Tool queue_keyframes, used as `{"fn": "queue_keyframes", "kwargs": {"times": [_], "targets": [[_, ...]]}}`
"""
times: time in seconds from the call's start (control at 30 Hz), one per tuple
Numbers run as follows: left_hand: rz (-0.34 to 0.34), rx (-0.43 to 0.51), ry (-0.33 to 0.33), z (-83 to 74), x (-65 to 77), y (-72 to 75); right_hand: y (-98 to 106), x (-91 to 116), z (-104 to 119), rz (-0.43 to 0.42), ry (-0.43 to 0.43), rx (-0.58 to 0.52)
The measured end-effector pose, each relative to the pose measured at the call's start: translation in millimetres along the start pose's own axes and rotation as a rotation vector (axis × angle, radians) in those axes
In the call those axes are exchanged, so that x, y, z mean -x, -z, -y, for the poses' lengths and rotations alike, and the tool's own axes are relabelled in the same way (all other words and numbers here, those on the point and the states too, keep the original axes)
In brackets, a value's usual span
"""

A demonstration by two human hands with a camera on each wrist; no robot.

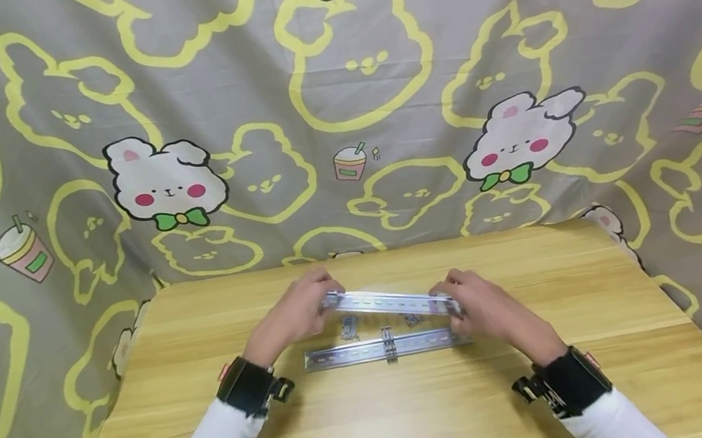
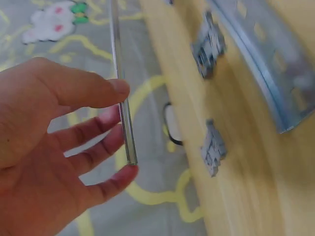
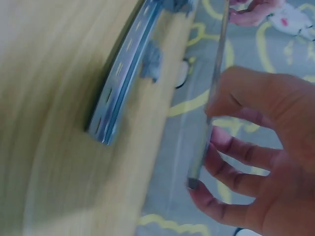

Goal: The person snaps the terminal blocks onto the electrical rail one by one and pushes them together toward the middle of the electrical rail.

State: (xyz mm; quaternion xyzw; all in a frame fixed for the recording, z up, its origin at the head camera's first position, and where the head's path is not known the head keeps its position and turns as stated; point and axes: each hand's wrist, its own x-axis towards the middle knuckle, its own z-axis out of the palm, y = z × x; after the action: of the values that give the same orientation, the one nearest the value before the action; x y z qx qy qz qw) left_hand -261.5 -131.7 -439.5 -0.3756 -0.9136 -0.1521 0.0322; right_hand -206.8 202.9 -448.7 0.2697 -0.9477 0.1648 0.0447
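A slotted metal DIN rail is held up above the table by its two ends, tilted lower toward the right. My left hand pinches the left end, thumb on one face and fingertips on the other, as the left wrist view shows. At the opposite end my right hand grips the rail the same way. A second DIN rail lies on the table nearer to me, with several grey clips across its middle. Two loose grey clip-like pieces lie behind that rail.
The wooden table ends at the back against a grey curtain printed with yellow outlines and white rabbits. The same cloth hangs along both sides. Each wrist wears a black strap with a camera.
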Motion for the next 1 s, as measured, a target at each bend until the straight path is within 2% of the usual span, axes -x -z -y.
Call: {"fn": "queue_keyframes", "kwargs": {"times": [0.13, 0.27, 0.5, 0.83, 1.0], "targets": [[0.012, 0.004, 0.007, -16.5, 31.8, 5.8, 3, 15, 15, -0.005, 0.065, 0.018], [0.009, 0.015, 0.021, -33.0, 57.2, 8.1, 3, 29, 27, -0.043, 0.122, 0.024], [0.018, 0.093, 0.055, -51.6, 93.5, -6.2, -6, 49, 38, -0.018, 0.153, -0.014], [0.049, 0.114, 0.136, -58.7, 107.4, -39.7, -31, 66, 39, 0.06, 0.096, -0.074], [0.044, 0.134, 0.122, -58.2, 110.9, -50.8, -36, 68, 36, 0.089, 0.075, -0.089]]}}
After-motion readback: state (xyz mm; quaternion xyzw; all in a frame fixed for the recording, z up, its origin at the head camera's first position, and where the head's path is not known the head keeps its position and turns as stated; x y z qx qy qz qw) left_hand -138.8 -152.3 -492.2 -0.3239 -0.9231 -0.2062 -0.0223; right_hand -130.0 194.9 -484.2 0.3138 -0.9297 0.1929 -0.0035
